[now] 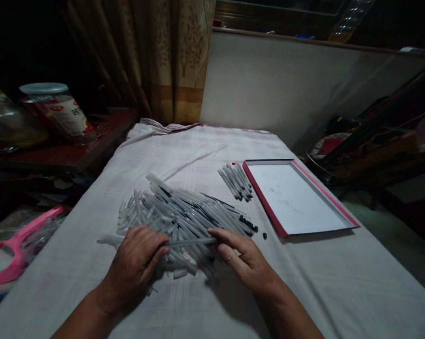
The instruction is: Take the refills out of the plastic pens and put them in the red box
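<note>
Between my two hands a clear pen lies level, held at both ends above a heap of pen parts. My left hand pinches its left end. The fingers of my right hand close on the right end. Beneath and behind them spreads the heap of clear pen barrels, with dark refills among them and clear caps at its left side. Small black plugs lie just right of the heap. Farther back, several pens with dark tips rest side by side.
A shallow box lid with red edges lies on the right of the cloth-covered table. At the left are a jar on a dark cabinet and a pink plastic handle. A curtain and wall stand behind.
</note>
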Tool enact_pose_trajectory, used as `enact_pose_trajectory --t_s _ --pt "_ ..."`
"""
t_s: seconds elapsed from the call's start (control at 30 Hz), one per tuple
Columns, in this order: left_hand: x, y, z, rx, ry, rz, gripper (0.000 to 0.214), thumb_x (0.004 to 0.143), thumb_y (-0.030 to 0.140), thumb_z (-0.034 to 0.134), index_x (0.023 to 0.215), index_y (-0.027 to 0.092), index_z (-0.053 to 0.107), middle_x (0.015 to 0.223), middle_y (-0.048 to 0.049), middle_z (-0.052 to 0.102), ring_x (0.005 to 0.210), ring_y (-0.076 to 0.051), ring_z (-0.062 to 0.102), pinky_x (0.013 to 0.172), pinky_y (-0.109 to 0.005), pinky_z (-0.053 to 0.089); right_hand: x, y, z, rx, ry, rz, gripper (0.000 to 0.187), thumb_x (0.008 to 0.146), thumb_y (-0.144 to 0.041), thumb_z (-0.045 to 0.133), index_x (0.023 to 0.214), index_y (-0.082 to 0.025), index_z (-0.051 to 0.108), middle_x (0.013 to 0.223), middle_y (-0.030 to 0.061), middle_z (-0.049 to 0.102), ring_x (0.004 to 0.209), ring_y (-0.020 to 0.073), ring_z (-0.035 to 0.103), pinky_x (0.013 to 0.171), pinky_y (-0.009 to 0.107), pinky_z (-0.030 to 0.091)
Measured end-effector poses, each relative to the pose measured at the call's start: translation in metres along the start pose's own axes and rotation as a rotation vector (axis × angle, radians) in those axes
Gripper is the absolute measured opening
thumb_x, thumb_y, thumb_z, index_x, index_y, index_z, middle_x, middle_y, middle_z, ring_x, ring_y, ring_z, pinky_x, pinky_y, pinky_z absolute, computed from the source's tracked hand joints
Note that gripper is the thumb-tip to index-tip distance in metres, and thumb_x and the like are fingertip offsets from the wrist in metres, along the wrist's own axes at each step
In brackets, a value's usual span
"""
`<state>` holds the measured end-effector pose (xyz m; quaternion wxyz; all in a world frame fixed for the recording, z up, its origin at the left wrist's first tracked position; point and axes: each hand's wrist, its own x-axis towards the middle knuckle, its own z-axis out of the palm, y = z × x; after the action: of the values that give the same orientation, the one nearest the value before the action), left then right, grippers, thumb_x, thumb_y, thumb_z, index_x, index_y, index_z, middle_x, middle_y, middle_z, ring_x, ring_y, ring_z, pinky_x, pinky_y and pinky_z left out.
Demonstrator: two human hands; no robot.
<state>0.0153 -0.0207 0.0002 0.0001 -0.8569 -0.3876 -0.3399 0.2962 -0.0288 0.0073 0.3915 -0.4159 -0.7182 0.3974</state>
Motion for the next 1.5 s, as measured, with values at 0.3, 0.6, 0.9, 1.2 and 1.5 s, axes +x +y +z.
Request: enact_pose_trajectory --t_s 0.3,0.6,0.9,1.2,1.5 --pt "0.0016 -0.0003 0.0013 0.014 0.019 0.004 0.014 0.1 0.031 0.048 0.101 0.023 0.06 0.078 -0.0005 0.067 0.072 -0.017 0.064 0.08 -0.033 0.048 0.0026 -0.0038 0.0014 -0.061 0.188 0.08 0.02 0.089 -0.028 0.058 0.076 -0.019 0.07 0.064 0.0011 0.069 0.057 0.0138 0.062 0.056 0.024 0.047" --pt "0.0016 -0.0004 0.0025 0.008 0.007 0.005 0.015 0.101 0.031 0.047 0.101 0.023 0.059 0.079 -0.0007 0.067 0.072 -0.017 0.063 0.08 -0.032 0.048 0.0008 0.0041 0.004 -0.033 0.226 0.129 0.015 0.088 -0.029 0.059 0.083 -0.02 0.071 0.067 0.0012 0.069 0.058 0.0138 0.061 0.056 0.023 0.048" --pt "-0.0006 0.0003 0.0041 0.01 -0.025 -0.005 0.017 0.102 0.032 0.046 0.102 0.022 0.06 0.082 -0.0016 0.069 0.076 -0.017 0.063 0.084 -0.033 0.047 0.0007 0.0 0.0047 -0.045 0.233 0.115 0.009 0.085 -0.026 0.062 0.086 -0.021 0.07 0.066 -0.0002 0.066 0.058 0.014 0.06 0.055 0.024 0.047" --pt "0.001 0.0029 0.0016 0.013 -0.016 -0.01 0.018 0.102 0.032 0.045 0.101 0.022 0.06 0.082 -0.0013 0.068 0.076 -0.017 0.062 0.082 -0.033 0.047 0.0005 0.0033 0.0055 -0.025 0.212 0.144 0.013 0.084 -0.03 0.063 0.086 -0.02 0.072 0.063 -0.0004 0.066 0.054 0.0138 0.059 0.052 0.024 0.047" --pt "0.0016 0.0032 0.0007 0.001 -0.051 -0.037 0.024 0.103 0.035 0.043 0.098 0.022 0.063 0.078 -0.0016 0.066 0.074 -0.018 0.06 0.08 -0.033 0.046 0.0005 0.0021 0.0035 -0.045 0.211 0.065 0.011 0.084 -0.025 0.063 0.089 -0.02 0.072 0.074 0.0025 0.072 0.062 0.0152 0.065 0.057 0.024 0.051"
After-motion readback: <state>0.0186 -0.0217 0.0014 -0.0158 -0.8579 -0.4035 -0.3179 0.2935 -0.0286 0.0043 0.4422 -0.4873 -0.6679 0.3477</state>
